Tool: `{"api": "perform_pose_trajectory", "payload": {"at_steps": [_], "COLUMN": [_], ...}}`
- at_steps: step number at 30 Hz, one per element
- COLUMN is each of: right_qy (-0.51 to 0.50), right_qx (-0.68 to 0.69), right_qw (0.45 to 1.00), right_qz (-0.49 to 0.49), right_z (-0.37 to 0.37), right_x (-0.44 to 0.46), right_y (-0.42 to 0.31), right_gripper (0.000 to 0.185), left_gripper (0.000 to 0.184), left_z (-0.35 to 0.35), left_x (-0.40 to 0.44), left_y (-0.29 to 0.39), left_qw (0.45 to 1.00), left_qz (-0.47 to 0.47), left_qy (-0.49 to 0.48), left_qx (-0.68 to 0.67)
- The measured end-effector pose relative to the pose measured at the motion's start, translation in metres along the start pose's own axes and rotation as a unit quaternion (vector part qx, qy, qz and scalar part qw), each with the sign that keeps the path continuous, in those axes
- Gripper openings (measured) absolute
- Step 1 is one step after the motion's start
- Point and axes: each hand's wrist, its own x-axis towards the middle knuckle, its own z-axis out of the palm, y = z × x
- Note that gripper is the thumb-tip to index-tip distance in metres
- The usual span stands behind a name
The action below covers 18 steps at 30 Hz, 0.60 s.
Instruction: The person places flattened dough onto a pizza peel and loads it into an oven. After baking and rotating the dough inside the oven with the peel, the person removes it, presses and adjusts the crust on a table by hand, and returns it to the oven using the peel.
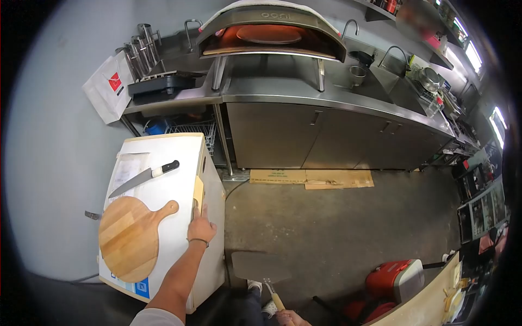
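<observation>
Left arm [176, 277] stretched over a white cream-trimmed appliance [182, 217], right hand [293, 318] wrapped around a pizza peel [261, 266].
Along the back runs a stainless-steel counter [274, 87], cabinet doors below, with the white appliance standing before its left end. On the counter, an Ooni pizza oven [272, 32] stands on metal legs, glowing orange inside. A round wooden paddle board [128, 239] lies flat on the appliance, its handle pointing toward the left hand [202, 229]; a red cooler [389, 280] sits on the floor at the right. Low at the front, the peel's grey blade is near the shoes [269, 308], its pale handle within the right fist, partly cut off by the lower edge. Just beyond the board, also on the appliance, lies a kitchen knife [142, 177] with a black-and-white handle. Extended fingers of the left hand touch the appliance's cream edge handle [199, 187]; I cannot tell whether they grip it.
</observation>
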Motion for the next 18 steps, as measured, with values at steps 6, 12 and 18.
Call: {"api": "perform_pose_trajectory", "payload": {"at_steps": [6, 12, 18], "right_qy": [0.034, 0.024, 0.019], "right_qx": [-0.057, -0.122, -0.098], "right_qw": [0.996, 0.992, 0.993], "right_qz": [0.062, -0.024, -0.063], "right_z": [0.077, 0.131, 0.144], "right_x": [0.012, 0.028, 0.019], "right_y": [-0.012, -0.016, -0.011], "right_gripper": [0.017, 0.009, 0.010], "left_gripper": [0.047, 0.039, 0.036], "left_z": [0.002, 0.009, 0.006], "left_x": [-0.001, 0.002, 0.001], "left_y": [-0.003, -0.006, -0.003], "left_qw": [0.999, 0.999, 0.999], "left_qz": [-0.005, -0.012, -0.019], "left_qy": [0.006, 0.005, 0.009], "left_qx": [-0.035, -0.033, -0.026]}}
